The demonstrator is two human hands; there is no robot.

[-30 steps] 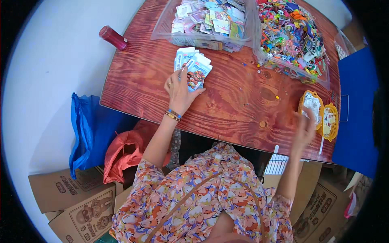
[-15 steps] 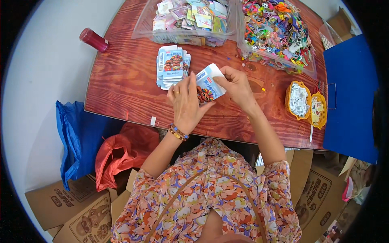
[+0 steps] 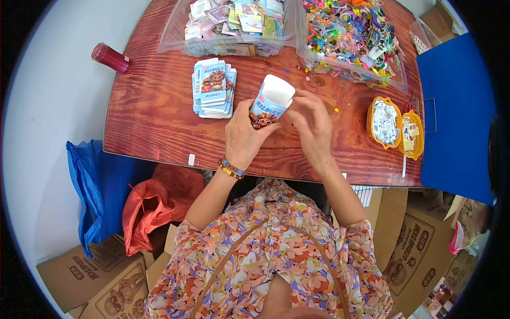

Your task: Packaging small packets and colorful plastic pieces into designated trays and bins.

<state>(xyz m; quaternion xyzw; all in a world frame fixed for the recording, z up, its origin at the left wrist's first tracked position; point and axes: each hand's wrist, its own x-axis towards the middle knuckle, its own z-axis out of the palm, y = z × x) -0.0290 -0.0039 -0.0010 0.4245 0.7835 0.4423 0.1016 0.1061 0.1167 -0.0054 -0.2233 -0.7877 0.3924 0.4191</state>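
A small light-blue carton [image 3: 268, 109] with a printed cartoon figure stands tilted above the table, its white inside showing through the unfolded top end. My left hand [image 3: 244, 134], with beaded bracelets at the wrist, is closed round its lower part, thumb on one side and fingers on the other. Just to the right of the carton is my right hand [image 3: 313, 133], fingers apart and curved, with nothing in them; whether a fingertip touches the carton edge I cannot tell. To the left lies a stack of flat, folded cartons [image 3: 213, 90] of the same kind.
Along the far side stand a clear bin of packaged cards [image 3: 228, 45] and a clear bin of colourful trinkets [image 3: 350, 66]. Two yellow baskets [image 3: 376, 139] with small packets sit at right by a blue board [image 3: 457, 117]. A red cylinder [image 3: 110, 58] lies far left.
The flat carton has been squeezed into an open tube. My right hand has let go of its upper corner and moved slightly down and right. The view has shifted a little.
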